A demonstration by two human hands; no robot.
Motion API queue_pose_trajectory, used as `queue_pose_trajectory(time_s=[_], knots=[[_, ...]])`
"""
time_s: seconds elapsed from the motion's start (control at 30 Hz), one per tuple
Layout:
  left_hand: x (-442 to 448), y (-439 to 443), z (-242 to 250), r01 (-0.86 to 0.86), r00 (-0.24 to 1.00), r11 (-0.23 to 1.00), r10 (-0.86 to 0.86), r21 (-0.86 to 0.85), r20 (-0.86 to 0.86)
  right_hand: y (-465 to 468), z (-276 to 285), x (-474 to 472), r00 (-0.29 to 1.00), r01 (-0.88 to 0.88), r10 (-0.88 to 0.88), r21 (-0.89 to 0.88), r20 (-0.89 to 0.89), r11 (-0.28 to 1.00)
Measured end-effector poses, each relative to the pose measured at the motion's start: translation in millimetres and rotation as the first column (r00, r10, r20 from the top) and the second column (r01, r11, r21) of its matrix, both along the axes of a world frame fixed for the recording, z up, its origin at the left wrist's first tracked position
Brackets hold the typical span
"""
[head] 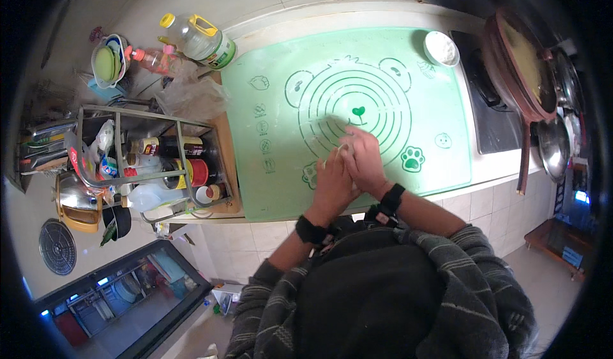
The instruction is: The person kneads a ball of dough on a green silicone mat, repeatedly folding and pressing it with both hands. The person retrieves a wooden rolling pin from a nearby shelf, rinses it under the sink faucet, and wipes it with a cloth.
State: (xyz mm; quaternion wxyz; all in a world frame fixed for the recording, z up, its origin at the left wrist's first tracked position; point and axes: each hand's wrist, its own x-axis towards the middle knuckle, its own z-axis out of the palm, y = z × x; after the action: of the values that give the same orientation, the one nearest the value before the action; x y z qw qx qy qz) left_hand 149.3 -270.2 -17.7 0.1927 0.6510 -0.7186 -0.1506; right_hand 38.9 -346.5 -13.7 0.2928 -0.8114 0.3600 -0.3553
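A green silicone kneading mat [431, 114] printed with a bear face covers the counter before me. Over its lower middle my left hand [334, 179] and my right hand [363, 155] meet, the fingers close together. Between the fingertips a small pale piece, perhaps dough, barely shows; the hands hide most of it. Which hand grips it is not plain. Near the mat's top right corner stands a white bowl [441, 49] with white powder inside. Both wrists wear dark bands.
Left of the mat are a metal rack [179, 148] of bottles, a crumpled plastic bag [191, 95] and a large oil bottle [203, 43]. To the right, a reddish-brown pan [524, 71] with a long handle sits over a dark cooktop [503, 131].
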Motion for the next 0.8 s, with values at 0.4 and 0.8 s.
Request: queue_pose_trajectory(time_s=[0.4, 0.8], knots=[[52.8, -92.1, -32.9, -0.094, 0.848, 0.983, 0.163, 0.16, -0.504, -106.7, -5.7, 48.3, 0.963, 0.058, 0.047, 0.377, -0.264, 0.924], [26.1, -71.3, -25.1, -0.196, 0.935, 0.959, 0.246, -0.207, 0.254, -80.8, -30.3, 36.3, 0.999, -0.007, -0.001, -0.212, -0.04, 0.977]])
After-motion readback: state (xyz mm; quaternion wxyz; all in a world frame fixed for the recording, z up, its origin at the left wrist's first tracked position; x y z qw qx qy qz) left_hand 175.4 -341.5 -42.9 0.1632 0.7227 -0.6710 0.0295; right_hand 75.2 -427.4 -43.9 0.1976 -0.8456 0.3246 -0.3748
